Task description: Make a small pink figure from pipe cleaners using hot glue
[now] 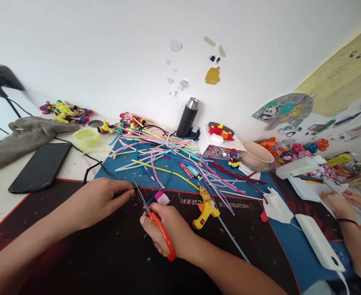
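Observation:
My right hand (168, 229) grips orange-handled scissors (158, 229), whose blades point up and left toward my left hand. My left hand (102, 200) pinches something thin and dark at its fingertips, right by the scissor tips; I cannot make out what it is. Both hands rest over a black and red desk mat (76, 254). A small pink piece (162, 198) lies just above my right hand. A yellow glue gun (205, 209) lies on the mat to the right of it. A heap of coloured pipe cleaners (162, 155) spreads across a blue cutting mat (180, 180) behind.
A black phone (40, 167) lies at left beside a grey cloth (23, 137). A dark flask (187, 116) stands at the wall. A paper bowl (257, 155), a white power bank (318, 241) and another person's hands (340, 203) are at right.

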`<state>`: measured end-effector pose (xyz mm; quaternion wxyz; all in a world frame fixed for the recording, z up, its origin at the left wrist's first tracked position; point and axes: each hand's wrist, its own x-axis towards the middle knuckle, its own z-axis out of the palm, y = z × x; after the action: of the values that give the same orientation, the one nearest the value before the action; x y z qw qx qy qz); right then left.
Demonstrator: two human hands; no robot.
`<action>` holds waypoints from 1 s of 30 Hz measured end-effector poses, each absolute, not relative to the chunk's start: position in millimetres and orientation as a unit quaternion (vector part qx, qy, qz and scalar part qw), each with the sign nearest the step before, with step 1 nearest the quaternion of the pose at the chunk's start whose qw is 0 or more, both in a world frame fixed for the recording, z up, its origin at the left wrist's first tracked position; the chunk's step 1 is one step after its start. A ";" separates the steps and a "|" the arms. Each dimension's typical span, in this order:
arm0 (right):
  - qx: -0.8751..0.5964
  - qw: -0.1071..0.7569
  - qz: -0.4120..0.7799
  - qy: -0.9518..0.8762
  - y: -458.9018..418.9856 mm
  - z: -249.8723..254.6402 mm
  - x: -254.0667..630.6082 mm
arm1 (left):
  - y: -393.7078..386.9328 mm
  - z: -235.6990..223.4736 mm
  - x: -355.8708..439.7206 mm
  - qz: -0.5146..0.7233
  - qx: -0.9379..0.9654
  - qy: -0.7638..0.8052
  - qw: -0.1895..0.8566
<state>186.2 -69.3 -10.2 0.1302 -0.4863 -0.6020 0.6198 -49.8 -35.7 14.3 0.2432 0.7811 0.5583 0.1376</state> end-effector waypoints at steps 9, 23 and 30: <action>-0.501 0.095 0.665 -0.545 -66.2 -6.3 172.4 | -37.1 7.7 -49.8 0.072 0.782 0.570 0.243; -0.477 0.076 0.718 -0.502 -59.9 -13.5 169.9 | -31.5 -14.1 -45.1 0.012 0.799 0.566 0.203; -0.522 0.074 0.705 -0.475 -59.3 -5.0 165.7 | -29.6 -22.9 -47.6 0.018 0.802 0.559 0.211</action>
<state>165.7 -59.3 -5.0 0.0744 -0.5217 -0.4747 0.7049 -47.6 -29.6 -22.9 0.2111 0.8017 0.5589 0.0178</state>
